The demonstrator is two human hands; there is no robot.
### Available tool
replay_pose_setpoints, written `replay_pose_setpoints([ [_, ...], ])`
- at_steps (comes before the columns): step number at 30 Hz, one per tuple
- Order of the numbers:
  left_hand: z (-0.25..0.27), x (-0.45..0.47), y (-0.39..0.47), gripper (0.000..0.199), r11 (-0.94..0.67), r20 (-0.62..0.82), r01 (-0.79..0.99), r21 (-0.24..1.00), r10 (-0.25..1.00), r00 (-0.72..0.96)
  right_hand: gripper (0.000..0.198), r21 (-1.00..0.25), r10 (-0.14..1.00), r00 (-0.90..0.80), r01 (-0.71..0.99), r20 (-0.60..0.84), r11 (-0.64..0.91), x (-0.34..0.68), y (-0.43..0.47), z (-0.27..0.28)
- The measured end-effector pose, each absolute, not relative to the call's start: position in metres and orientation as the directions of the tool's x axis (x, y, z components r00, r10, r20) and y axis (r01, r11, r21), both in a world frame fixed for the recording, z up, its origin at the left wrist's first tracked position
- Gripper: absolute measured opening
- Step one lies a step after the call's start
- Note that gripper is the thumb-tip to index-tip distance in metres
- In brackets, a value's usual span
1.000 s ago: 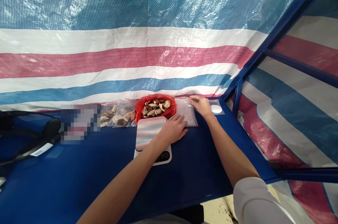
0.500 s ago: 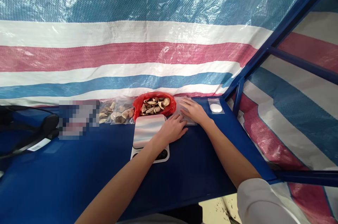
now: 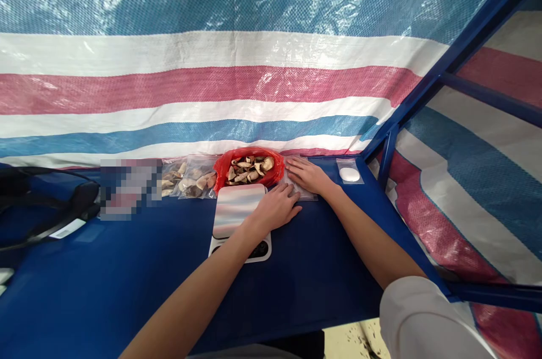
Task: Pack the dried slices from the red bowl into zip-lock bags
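Note:
My left hand (image 3: 277, 206) lies by the right edge of a kitchen scale (image 3: 240, 209), its fingers stretched toward a stack of clear plastic bags (image 3: 308, 196). My right hand (image 3: 311, 176) rests flat on the far part of those bags, fingers extended. Neither hand is closed around anything. Behind the scale sits an open red plastic bag (image 3: 220, 170) full of curled, tan-and-brown dried pieces (image 3: 248, 171) that look like mushrooms. My left forearm crosses the scale's front and covers part of its controls.
Clear bags of similar dried pieces (image 3: 197, 183) lie left of the red bag. A white rounded object (image 3: 349, 174) in a small clear bag is at the right. Black straps (image 3: 80, 206) lie at the left. Striped sheeting (image 3: 212, 85) and a blue frame (image 3: 398, 116) border the blue table (image 3: 148, 268).
My right hand has settled lower and flatter on the clear bags. My left hand has barely moved. The whole view has shifted slightly.

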State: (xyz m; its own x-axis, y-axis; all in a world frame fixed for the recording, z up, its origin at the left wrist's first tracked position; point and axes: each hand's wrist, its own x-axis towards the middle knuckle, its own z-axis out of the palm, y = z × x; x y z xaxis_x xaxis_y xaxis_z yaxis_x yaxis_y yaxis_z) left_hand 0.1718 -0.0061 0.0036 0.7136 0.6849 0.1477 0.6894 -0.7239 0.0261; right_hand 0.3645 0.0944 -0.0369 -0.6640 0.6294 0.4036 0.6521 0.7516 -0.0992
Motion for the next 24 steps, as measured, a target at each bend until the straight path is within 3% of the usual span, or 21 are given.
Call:
replay_pose_setpoints([
  [8,0.0,0.172,-0.004,0.037,-0.712,0.175,0.701,0.046,0.696,0.696,0.034,-0.135,0.641,-0.644,0.654,0.418,0.745,0.366,0.096,-0.028],
  [18,0.008,0.162,-0.015,0.038,-0.694,0.223,0.715,0.083,0.712,0.666,0.032,-0.371,0.726,-0.463,0.644,0.508,0.67,0.376,0.059,0.0],
  [24,0.016,0.125,-0.023,0.038,-0.678,0.327,0.726,0.112,0.715,0.618,0.03,-0.378,0.75,-0.468,0.661,0.468,0.648,0.372,0.028,0.003],
])
